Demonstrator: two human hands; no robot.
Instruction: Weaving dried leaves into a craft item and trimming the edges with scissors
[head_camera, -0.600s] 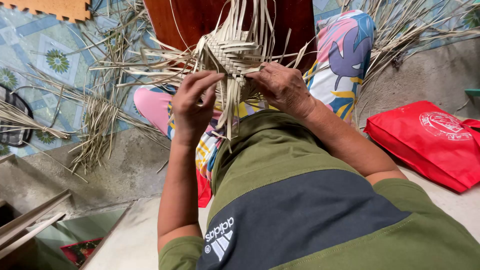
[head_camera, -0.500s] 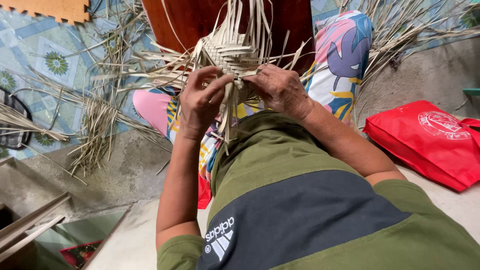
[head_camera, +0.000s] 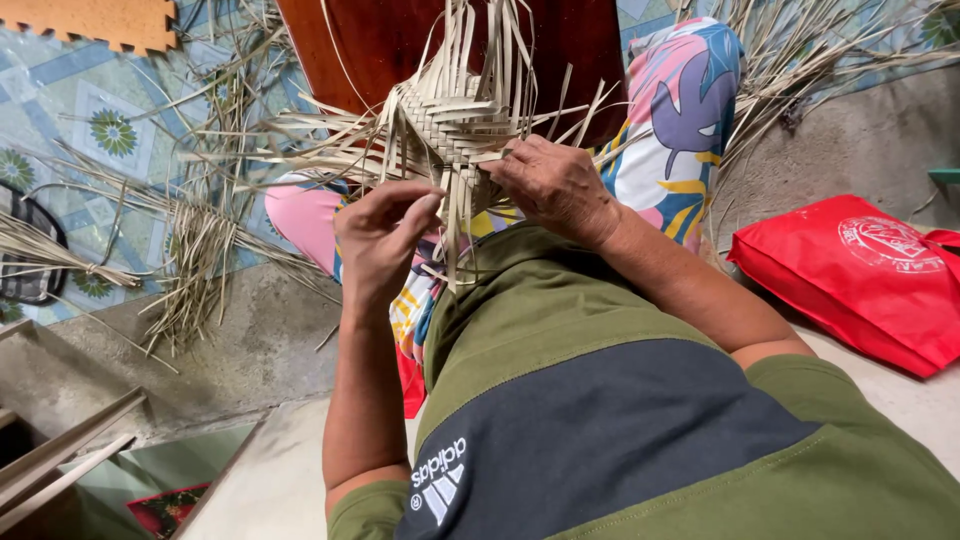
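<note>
Two hands are working one woven leaf panel (head_camera: 455, 125), held over the lap between them. The left hand (head_camera: 380, 235) is pinching a hanging strip (head_camera: 452, 225) between thumb and fingertips; half a second earlier it was curled flatter against the weave, so a single strand is now being singled out. The right hand (head_camera: 550, 185) is clamping the panel's edge. Loose fronds (head_camera: 190, 250) are lying left of the left hand, a red bag (head_camera: 850, 280) right of the right.

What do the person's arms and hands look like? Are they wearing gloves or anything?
No gloves. The left hand and right hand are bare, with no rings or watch that I can see. Both forearms are bare too. Short olive-green sleeves end near the elbows, part of an olive shirt with a dark grey panel.
</note>
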